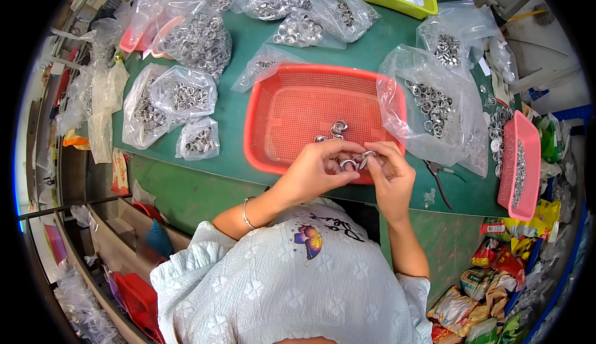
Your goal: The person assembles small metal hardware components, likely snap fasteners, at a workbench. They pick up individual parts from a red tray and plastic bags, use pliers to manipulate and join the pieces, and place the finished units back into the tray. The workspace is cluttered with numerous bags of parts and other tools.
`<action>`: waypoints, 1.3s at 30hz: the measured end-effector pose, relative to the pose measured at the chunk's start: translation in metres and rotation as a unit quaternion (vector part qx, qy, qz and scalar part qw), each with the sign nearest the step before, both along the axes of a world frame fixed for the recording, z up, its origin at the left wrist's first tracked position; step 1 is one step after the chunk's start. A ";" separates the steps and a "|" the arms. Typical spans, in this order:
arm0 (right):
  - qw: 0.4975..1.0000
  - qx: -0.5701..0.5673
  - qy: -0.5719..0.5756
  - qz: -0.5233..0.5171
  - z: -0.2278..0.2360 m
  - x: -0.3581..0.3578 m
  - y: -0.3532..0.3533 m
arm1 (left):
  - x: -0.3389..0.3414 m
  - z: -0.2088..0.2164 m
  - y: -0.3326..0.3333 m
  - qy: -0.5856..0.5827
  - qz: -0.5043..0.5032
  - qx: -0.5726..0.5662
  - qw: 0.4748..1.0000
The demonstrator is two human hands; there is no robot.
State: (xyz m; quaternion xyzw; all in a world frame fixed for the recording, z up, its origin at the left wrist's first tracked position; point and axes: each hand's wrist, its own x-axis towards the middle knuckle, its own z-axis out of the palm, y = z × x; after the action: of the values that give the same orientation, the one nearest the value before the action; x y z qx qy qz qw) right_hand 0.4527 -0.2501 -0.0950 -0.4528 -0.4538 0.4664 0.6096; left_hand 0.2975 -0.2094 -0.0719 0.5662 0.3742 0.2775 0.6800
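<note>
Over the near edge of a red plastic basket (pixel 263 105), my two hands meet. My left hand (pixel 313 171) is closed around a few silver metal rings (pixel 349 164), its thumb and fingers curled about them. With thumb and fingertips, my right hand (pixel 391 176) pinches one silver ring (pixel 367 155) right beside those in the left. Inside the basket, just beyond my fingers, lies a small heap of loose rings (pixel 338 128). An open clear bag of rings (pixel 428 105) rests against the basket's right side. Fingers partly hide the held rings.
Pliers (pixel 439 181) lie right of my right hand. Farther right stands a pink basket (pixel 528 164) of small metal parts. Clear bags of rings (pixel 189 99) sit at the left, and more bags (pixel 301 28) behind. A yellow-green basket (pixel 397 2) stands at the back.
</note>
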 end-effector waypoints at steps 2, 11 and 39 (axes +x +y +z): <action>1.000 -0.005 0.011 0.009 -0.001 0.002 0.000 | 0.001 -0.006 0.000 -0.055 0.009 -0.026 0.998; 0.983 0.052 -0.179 -0.007 0.005 0.008 -0.003 | 0.003 -0.011 -0.001 0.008 0.012 0.014 1.000; 0.890 0.253 -0.368 -0.085 0.012 0.000 -0.003 | 0.008 -0.023 -0.011 -0.269 0.010 -0.325 0.907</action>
State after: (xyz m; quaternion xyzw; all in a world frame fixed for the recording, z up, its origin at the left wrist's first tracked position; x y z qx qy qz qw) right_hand 0.4526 -0.2531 -0.0831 -0.4594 -0.7081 0.0815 0.5301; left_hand 0.3055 -0.2204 -0.0948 0.2145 0.2522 0.2887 0.8983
